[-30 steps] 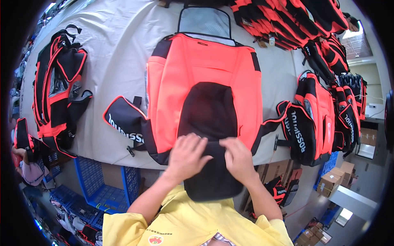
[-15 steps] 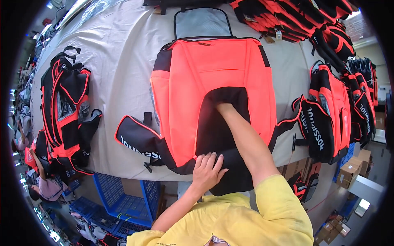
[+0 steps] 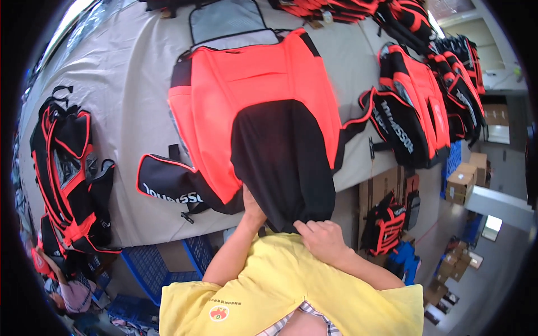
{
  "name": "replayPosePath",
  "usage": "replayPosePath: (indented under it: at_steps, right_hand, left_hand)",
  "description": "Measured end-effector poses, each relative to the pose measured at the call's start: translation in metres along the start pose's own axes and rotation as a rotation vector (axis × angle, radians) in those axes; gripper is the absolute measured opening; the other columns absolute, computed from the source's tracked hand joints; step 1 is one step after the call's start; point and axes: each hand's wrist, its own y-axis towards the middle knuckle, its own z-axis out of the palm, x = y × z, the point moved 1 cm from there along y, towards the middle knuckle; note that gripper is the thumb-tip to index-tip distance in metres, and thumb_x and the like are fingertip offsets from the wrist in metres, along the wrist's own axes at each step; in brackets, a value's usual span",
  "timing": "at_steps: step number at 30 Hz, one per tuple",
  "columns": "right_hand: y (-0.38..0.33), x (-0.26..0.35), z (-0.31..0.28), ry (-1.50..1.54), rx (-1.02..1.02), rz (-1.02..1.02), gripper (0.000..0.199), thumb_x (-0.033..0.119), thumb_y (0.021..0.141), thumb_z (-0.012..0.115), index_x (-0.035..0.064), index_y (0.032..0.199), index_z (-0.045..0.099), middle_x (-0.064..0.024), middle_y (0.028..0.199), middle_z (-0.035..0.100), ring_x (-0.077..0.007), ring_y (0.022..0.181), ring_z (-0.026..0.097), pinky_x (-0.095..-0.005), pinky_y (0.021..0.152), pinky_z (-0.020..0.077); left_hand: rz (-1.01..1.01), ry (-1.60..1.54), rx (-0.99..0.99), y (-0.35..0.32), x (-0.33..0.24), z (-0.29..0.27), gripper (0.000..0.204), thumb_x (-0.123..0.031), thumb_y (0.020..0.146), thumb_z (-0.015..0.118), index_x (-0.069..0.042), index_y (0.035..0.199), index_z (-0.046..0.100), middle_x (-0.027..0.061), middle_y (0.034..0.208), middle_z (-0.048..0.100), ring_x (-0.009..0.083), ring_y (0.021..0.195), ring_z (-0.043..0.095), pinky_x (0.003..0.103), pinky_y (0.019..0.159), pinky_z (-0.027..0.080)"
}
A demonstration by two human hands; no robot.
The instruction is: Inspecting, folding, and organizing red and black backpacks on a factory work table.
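Observation:
A large coral-and-black backpack (image 3: 269, 73) lies on the cloth-covered table before me, its grey mesh flap (image 3: 227, 22) spread at the far end. The black fabric panel (image 3: 280, 157) at its near end is drawn toward my body. My right hand (image 3: 325, 239) is closed on the near edge of this panel, fingers pinched on the cloth. At the panel's left edge, my left hand (image 3: 253, 208) reaches in under the fabric, most of its fingers hidden. A black hip-belt wing (image 3: 168, 182) with coral piping sticks out to the left.
Another black-and-coral backpack (image 3: 67, 173) lies on the left, and several more stand on the right, the nearest a coral backpack (image 3: 417, 106). A coral pile (image 3: 330, 8) covers the far edge. Blue crates (image 3: 148, 269) sit below the table; cartons (image 3: 462, 182) stand right.
My right hand has come out of the black opening and now grips the panel's near edge. The left hand has slipped beneath the fabric. The panel is pulled toward me, covering the opening.

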Motion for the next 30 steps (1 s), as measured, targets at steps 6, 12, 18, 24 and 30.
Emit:
replayPosePath:
  at_steps: [6, 12, 18, 24, 30]
  right_hand:
    - [-0.005, 0.007, 0.016, -0.088, -0.144, 0.087, 0.030, 0.013, 0.086, 0.077, 0.0137, 0.115, 0.074, -0.0025, 0.075, 0.061, -0.0218, 0.065, 0.068, -0.0359, 0.060, 0.0540]
    - [0.020, 0.000, 0.013, -0.044, 0.081, 0.049, 0.035, 0.017, 0.086, 0.077, 0.0141, 0.121, 0.071, -0.0060, 0.082, 0.066, -0.0279, 0.071, 0.072, -0.0440, 0.062, 0.0573]
    - [0.179, -0.087, 0.022, -0.298, 0.206, -0.054, 0.032, 0.016, 0.086, 0.072, 0.0053, 0.115, 0.069, -0.0163, 0.095, 0.074, -0.0388, 0.082, 0.076, -0.0518, 0.071, 0.0612]
    - [0.393, -0.124, 0.115, -0.586, 0.358, -0.459, 0.016, 0.020, 0.090, 0.066, 0.0099, 0.094, 0.078, -0.0162, 0.095, 0.080, -0.0304, 0.081, 0.080, -0.0461, 0.068, 0.0641]
    - [0.396, -0.147, 0.156, -0.559, 0.070, -0.110, 0.040, 0.028, 0.090, 0.064, 0.0119, 0.124, 0.080, -0.0151, 0.129, 0.077, -0.0383, 0.125, 0.068, -0.0601, 0.111, 0.0459]
  left_hand:
    - [0.004, -0.093, 0.059, 0.004, 0.010, 0.004, 0.063, -0.041, 0.098, 0.060, -0.009, 0.153, 0.059, 0.0139, 0.158, 0.058, 0.0361, 0.151, 0.046, 0.057, 0.128, 0.028]
    - [-0.004, -0.201, -0.019, 0.010, 0.010, -0.035, 0.062, -0.041, 0.091, 0.069, -0.009, 0.144, 0.066, 0.0119, 0.146, 0.068, 0.0323, 0.136, 0.060, 0.056, 0.115, 0.041]
    - [-0.054, -0.321, -0.162, 0.033, -0.007, -0.090, 0.043, -0.038, 0.086, 0.082, -0.015, 0.122, 0.076, 0.0069, 0.116, 0.075, 0.0276, 0.110, 0.068, 0.049, 0.096, 0.046]
    - [-0.120, -0.349, 0.052, 0.039, -0.017, -0.125, 0.036, -0.046, 0.093, 0.078, -0.013, 0.107, 0.074, 0.0055, 0.086, 0.058, 0.0251, 0.088, 0.060, 0.041, 0.080, 0.042]
    - [-0.131, -0.330, 0.105, 0.072, -0.021, -0.150, 0.038, -0.052, 0.097, 0.073, -0.013, 0.097, 0.073, 0.0063, 0.079, 0.058, 0.0270, 0.077, 0.061, 0.042, 0.073, 0.044]
